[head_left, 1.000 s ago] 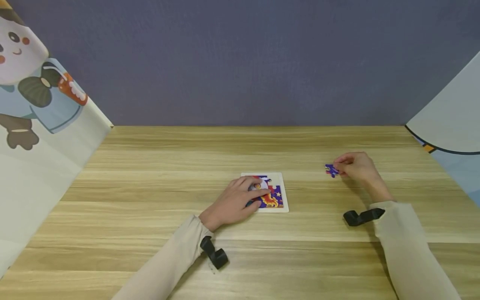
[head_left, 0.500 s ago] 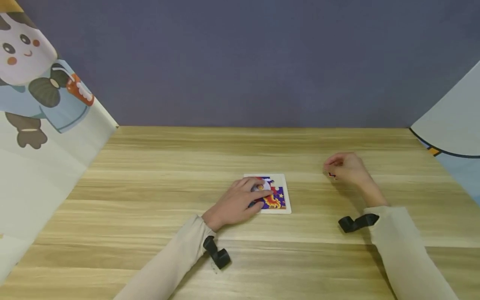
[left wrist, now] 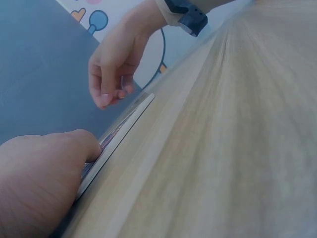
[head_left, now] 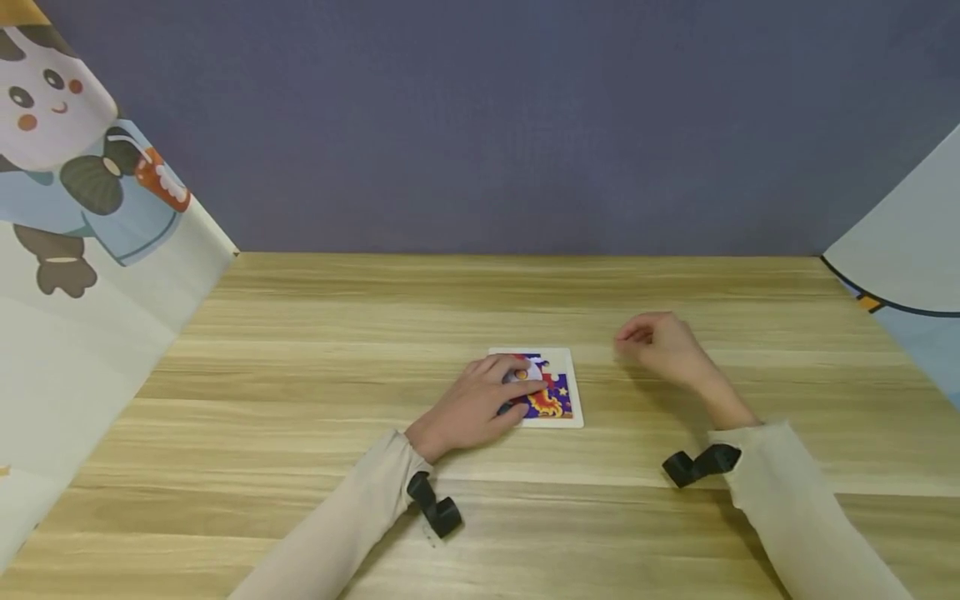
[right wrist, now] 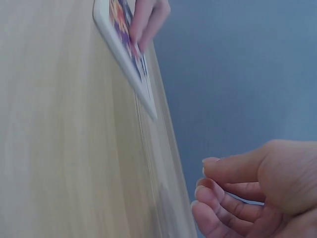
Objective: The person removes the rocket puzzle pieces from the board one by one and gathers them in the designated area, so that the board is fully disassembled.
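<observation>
A small jigsaw puzzle in a pale tray lies at mid-table, showing purple, red and yellow artwork. A bare pale patch shows at its upper right. My left hand rests on its left part with the fingers extended, covering much of the picture. To the right, my right hand hovers over the table, thumb close to the curled fingers. The puzzle piece it pinched in the earlier frames is hidden from every view now, apparently within those fingers.
The wooden table ends at a dark blue wall panel behind. A cartoon-printed panel stands at the left, and another pale one at the right. A black camera is strapped to the right wrist, another to the left.
My right hand has moved left toward the puzzle, and the piece once visible at its fingertips has gone out of sight. The left hand stays on the puzzle. The head view has shifted slightly.
</observation>
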Motion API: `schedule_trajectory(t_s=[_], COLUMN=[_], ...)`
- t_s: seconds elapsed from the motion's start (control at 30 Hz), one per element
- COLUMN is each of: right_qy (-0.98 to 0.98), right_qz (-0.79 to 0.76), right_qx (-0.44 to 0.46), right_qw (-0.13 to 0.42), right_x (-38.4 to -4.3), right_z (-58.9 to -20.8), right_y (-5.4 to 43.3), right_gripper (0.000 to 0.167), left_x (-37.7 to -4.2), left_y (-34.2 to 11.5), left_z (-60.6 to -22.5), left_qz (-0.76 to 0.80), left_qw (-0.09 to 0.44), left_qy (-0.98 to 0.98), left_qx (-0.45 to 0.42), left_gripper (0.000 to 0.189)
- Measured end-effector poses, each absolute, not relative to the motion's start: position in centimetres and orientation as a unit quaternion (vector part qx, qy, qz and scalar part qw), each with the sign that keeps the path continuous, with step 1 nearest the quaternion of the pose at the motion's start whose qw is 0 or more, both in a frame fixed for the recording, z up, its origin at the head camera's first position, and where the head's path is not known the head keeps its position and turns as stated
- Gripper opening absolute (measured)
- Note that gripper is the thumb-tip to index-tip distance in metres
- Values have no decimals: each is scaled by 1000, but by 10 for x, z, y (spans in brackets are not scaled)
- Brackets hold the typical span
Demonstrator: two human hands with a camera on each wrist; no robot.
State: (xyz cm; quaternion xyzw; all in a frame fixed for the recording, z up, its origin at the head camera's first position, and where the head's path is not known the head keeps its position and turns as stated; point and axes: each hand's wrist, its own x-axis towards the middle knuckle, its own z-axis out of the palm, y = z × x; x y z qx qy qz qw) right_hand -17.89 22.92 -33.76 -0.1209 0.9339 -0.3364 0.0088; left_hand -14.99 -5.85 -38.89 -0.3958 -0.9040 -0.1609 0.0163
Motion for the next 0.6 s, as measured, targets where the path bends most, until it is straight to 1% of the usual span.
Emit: schedule_trajectory(t_s=[0.2,0.6], right_qy=[928,926], right_qz=[-347,-342], right_qx=[-134,-152], right_qw=[18,49], right_x=[-173,-168], right_z=[-338,-351], right_y=[211,188], right_gripper=[13,13], left_x=[-150,-150], left_y=[-59,-59], left_z=[-388,-389], left_qz=[-159,-156], left_qw=[12,16], left_qy=[-905,-904], left_qx=[-395,-398], left_gripper=[41,41])
